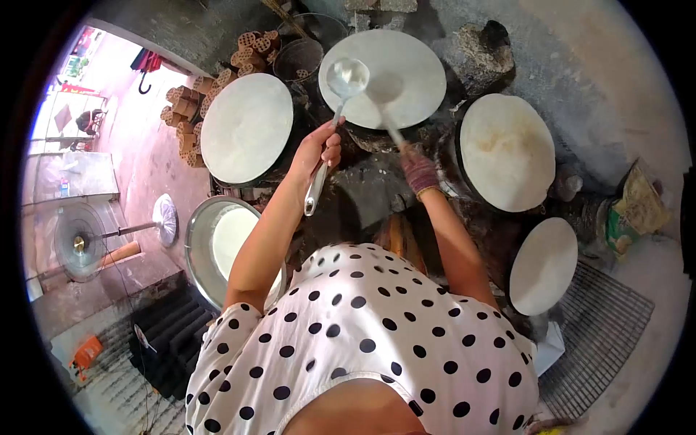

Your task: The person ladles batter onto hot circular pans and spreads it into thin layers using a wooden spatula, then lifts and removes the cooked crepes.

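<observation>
Umbrella (148, 61): was at ten o'clock, red and dark, its curved handle downward.
Pierced cylinders (251, 51): sat piled between ten and eleven, brownish.
Fan (79, 245): stood at nine.
Black stack (170, 335): lay at eight.
Orange object (88, 352): was farther out at eight, unclear.
Wire grid (603, 337): lay at four.
Bag (638, 209): was at three, tan and green.

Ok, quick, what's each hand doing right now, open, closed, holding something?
Left hand: closed, holding the metal ladle.
Right hand: gloved, closed, holding a long-handled tool, too blurred to identify.
</observation>
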`<state>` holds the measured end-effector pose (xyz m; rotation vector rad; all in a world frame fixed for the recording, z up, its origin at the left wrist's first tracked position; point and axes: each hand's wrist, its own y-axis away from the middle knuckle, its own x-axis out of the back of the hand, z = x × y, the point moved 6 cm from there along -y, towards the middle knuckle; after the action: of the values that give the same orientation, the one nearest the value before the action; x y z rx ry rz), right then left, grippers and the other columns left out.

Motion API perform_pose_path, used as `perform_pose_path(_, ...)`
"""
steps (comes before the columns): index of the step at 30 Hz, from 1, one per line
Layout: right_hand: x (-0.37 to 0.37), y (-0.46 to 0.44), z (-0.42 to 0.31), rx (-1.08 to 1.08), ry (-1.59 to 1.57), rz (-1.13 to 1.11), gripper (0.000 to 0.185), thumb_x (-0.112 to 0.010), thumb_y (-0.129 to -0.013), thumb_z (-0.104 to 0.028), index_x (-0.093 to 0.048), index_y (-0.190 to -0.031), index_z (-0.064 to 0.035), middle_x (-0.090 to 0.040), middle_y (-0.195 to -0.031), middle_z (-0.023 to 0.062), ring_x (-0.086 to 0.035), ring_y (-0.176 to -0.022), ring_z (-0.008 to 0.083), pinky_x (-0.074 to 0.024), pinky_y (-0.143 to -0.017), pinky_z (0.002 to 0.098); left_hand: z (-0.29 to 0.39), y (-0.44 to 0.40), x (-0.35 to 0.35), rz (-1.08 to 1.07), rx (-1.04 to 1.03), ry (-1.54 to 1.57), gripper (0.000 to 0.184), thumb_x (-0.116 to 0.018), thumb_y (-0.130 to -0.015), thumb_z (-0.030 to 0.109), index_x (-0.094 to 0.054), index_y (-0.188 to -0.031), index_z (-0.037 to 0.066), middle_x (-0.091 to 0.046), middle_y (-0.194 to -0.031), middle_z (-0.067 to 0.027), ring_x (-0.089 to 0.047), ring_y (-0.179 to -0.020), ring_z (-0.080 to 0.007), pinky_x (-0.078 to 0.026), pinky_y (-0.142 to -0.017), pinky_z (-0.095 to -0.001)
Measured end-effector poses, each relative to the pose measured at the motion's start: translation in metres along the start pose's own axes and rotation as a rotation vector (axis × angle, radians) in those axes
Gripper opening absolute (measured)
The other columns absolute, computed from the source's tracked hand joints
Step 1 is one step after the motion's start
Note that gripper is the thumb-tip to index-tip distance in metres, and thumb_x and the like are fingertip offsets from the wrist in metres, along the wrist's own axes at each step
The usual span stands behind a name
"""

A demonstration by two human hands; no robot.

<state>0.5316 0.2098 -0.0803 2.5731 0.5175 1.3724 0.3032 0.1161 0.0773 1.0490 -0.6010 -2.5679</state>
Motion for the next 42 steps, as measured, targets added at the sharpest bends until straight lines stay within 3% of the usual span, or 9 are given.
perform_pose_path(3,-0.02,0.014,-0.016,0.28,0.113,0.076,0.042,-0.045,-0.092,-0.046,-0.061,-0.118,-0.0175,-0.066,-0.103,0.0159,-0.063,-0.091,0.0367,-0.0519,-0.08,0.0419,-0.004,0.029,0.005,0.009,0.103,-0.042,0.03,-0.035,-0.101,0.017,-0.043,-0.127,0.004,-0.038,-0.059,0.0067,-0.033,-0.04,-0.001,-0.031,-0.036,-0.0163)
perform_pose_path(8,-0.083,0.075,0.034,0.075,0.423,0.175,0.04,-0.049,-0.091,-0.039,-0.063,-0.109,-0.007,-0.066,-0.098,0.0203,-0.065,-0.078,0.0356,-0.0544,-0.064,0.0436,-0.037,0.078,0.064,-0.01,0.24,-0.047,0.028,-0.034,-0.101,0.017,-0.045,-0.124,0.004,-0.037,-0.059,0.0063,-0.037,-0.041,-0.0023,-0.034,-0.037,-0.0171)
perform_pose_path(10,-0.037,0.164,-0.022,0.44,0.257,0.239,0.039,-0.052,-0.089,-0.038,-0.062,-0.113,-0.0086,-0.065,-0.098,0.0214,-0.065,-0.072,0.0338,-0.0542,-0.058,0.041,-0.058,0.099,0.087,-0.02,0.415,0.322,0.03,-0.034,-0.101,0.015,-0.044,-0.127,0.004,-0.037,-0.058,0.0058,-0.037,-0.04,-0.0035,-0.035,-0.037,-0.0188)
perform_pose_path(13,-0.064,0.246,0.042,0.31,0.267,0.198,0.045,-0.055,-0.087,-0.04,-0.057,-0.121,-0.0117,-0.066,-0.097,0.0187,-0.065,-0.074,0.0343,-0.0542,-0.061,0.0416,-0.068,0.133,0.111,-0.062,0.33,0.512,0.031,-0.036,-0.1,0.013,-0.042,-0.13,0.006,-0.035,-0.058,0.0055,-0.032,-0.038,-0.0038,-0.029,-0.036,-0.0194)
perform_pose_path(17,-0.089,0.31,0.186,0.176,0.481,-0.116,0.05,-0.048,-0.089,-0.033,-0.043,-0.135,-0.0122,-0.063,-0.102,0.0142,-0.063,-0.086,0.0311,-0.0531,-0.069,0.0443,-0.057,0.189,0.12,-0.008,-0.005,-0.306,0.042,-0.041,-0.1,0.022,-0.037,-0.137,0.004,-0.032,-0.053,0.0059,-0.029,-0.037,-0.0044,-0.028,-0.035,-0.0202)
perform_pose_path(19,-0.081,0.283,0.242,-0.112,0.416,-0.099,0.039,-0.043,-0.093,-0.034,-0.051,-0.124,-0.0113,-0.064,-0.1,0.016,-0.063,-0.086,0.0317,-0.0521,-0.07,0.0466,-0.076,0.19,0.126,-0.015,0.088,-0.275,0.041,-0.041,-0.099,0.022,-0.039,-0.137,0.006,-0.034,-0.054,0.005,-0.03,-0.037,-0.0049,-0.027,-0.035,-0.0199)
perform_pose_path(22,0.005,0.233,0.193,-0.726,0.187,-0.181,0.038,-0.036,-0.098,-0.035,-0.06,-0.112,-0.0088,-0.064,-0.095,0.0181,-0.064,-0.085,0.0315,-0.0519,-0.07,0.0475,-0.109,0.18,0.138,0.009,0.292,-0.099,0.038,-0.041,-0.099,0.02,-0.042,-0.135,0.008,-0.038,-0.059,0.0043,-0.032,-0.04,-0.0053,-0.03,-0.038,-0.0202)
perform_pose_path(31,-0.025,0.098,0.246,-0.71,0.462,-0.522,0.034,-0.047,-0.094,-0.029,-0.062,-0.11,-0.0027,-0.061,-0.111,0.0173,-0.063,-0.094,0.0301,-0.0501,-0.074,0.0417,-0.142,0.202,0.181,0.066,0.339,0.032,0.034,-0.036,-0.099,0.016,-0.046,-0.131,0.009,-0.038,-0.06,0.0043,-0.034,-0.042,-0.0064,-0.031,-0.038,-0.0208)
perform_pose_path(42,-0.013,0.083,0.209,-0.679,0.449,-0.499,0.042,-0.047,-0.092,-0.037,-0.061,-0.112,-0.0028,-0.059,-0.116,0.0195,-0.061,-0.1,0.0331,-0.048,-0.08,0.043,-0.14,0.195,0.181,0.083,0.312,0.08,0.035,-0.036,-0.1,0.016,-0.045,-0.132,0.008,-0.039,-0.061,0.0035,-0.034,-0.042,-0.0064,-0.033,-0.038,-0.0208)
